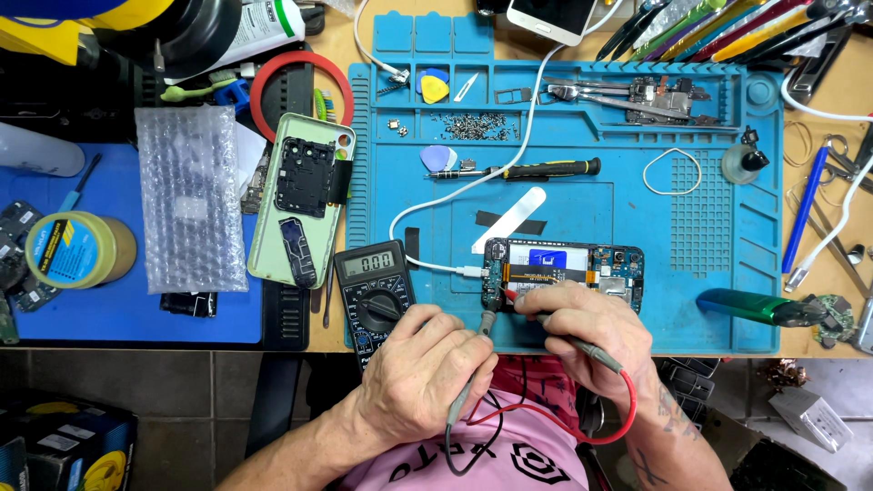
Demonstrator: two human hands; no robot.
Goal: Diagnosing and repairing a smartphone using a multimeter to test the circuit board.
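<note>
Blue repair mat (691,300) on desk (823,350), carrying opened phone (564,273) near front edge. Left hand (423,373) fingers closed on black probe (480,341); right hand (591,327) fingers closed on red probe (582,345), both tips at phone's left end. Multimeter (375,291) just beside, left.

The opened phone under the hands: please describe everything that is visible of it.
The opened phone lies flat on the blue mat, back cover off, showing dark boards, a white-and-blue battery area and an orange flex strip. A white cable plugs into its left end. The left hand and right hand press probe tips near its lower left corner.
</note>
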